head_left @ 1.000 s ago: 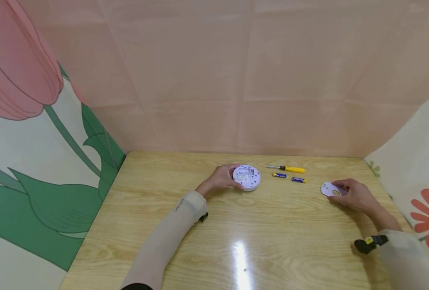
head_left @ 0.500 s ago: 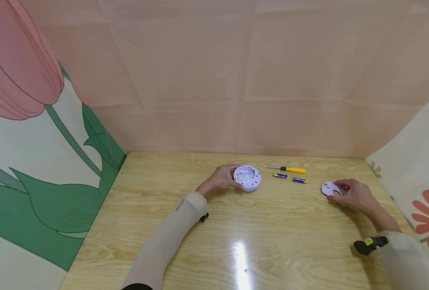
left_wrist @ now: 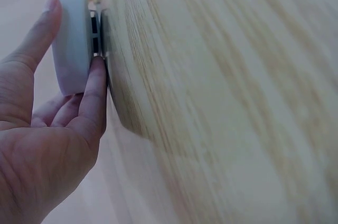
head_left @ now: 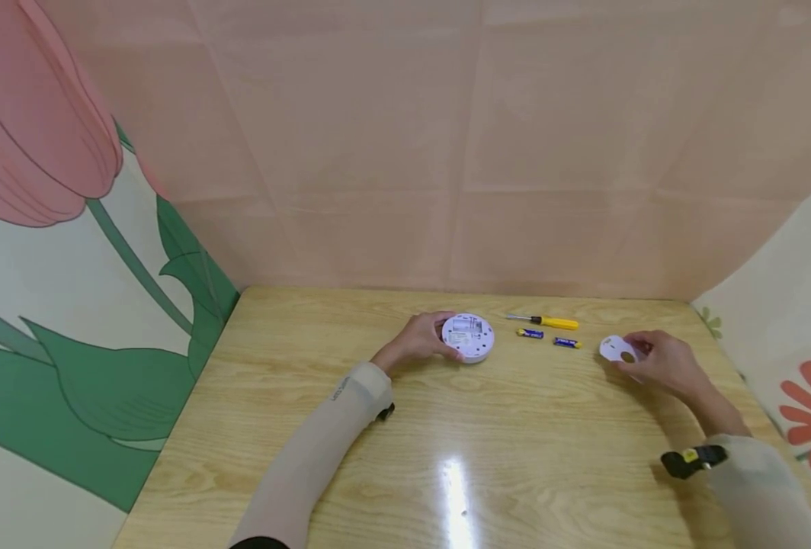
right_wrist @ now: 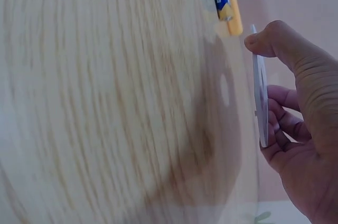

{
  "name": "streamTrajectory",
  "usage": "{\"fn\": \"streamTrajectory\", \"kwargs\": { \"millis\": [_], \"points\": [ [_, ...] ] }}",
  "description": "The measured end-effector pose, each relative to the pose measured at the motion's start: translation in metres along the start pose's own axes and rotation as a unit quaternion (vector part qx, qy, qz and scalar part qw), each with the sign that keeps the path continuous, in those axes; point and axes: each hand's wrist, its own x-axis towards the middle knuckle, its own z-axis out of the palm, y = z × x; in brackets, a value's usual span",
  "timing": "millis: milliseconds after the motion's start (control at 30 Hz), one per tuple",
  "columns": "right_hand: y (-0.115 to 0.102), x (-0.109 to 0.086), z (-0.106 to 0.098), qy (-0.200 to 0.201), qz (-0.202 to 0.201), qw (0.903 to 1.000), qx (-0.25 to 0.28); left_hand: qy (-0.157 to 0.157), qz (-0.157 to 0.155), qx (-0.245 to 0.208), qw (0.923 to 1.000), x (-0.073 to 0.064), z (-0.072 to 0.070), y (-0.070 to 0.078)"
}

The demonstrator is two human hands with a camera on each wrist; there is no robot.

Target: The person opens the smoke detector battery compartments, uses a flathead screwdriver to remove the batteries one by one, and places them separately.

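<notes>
My left hand (head_left: pixel 421 335) grips the side of a round white device (head_left: pixel 476 352), thumb on one edge and fingers on the other. Its upper face shows a rectangular battery compartment with no batteries in it. In the left wrist view, the device (left_wrist: pixel 73 39) stays close over the tabletop. On the right, my right hand (head_left: pixel 666 364) pinches a thin white plate (head_left: pixel 610 348) with a round hole in it. The right wrist view shows this plate (right_wrist: pixel 259 86) edge-on, held off the table between thumb and fingers, its shadow on the wood.
Between my hands lie two blue-and-yellow batteries, a left battery (head_left: pixel 530 333) and a right battery (head_left: pixel 568 343). Behind them is a yellow-handled screwdriver (head_left: pixel 558 323). A pink-beige backdrop (head_left: pixel 351 236) stands along the far edge of the wooden table (head_left: pixel 515 427).
My right hand has shifted slightly left and upward in the head view with the white plate, which has tilted a little. The left hand and the round device have stayed in place.
</notes>
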Motion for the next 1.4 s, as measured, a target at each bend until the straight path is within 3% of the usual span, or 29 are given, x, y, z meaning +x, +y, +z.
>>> {"fn": "streamTrajectory", "kwargs": {
  "millis": [200,767,1400],
  "points": [
    [-0.018,0.003,0.0,0.029,-0.021,0.9991,0.022,0.002,-0.001,0.002,1.0,0.0,-0.001,-0.002],
    [-0.069,0.014,-0.001,0.013,-0.046,0.9981,0.038,0.0,-0.002,-0.003,1.0,0.0,-0.003,-0.004],
    [-0.113,0.028,0.015,0.042,-0.087,0.994,0.053,-0.002,0.005,-0.014,0.9999,0.0,-0.002,-0.001]
  ]
}}
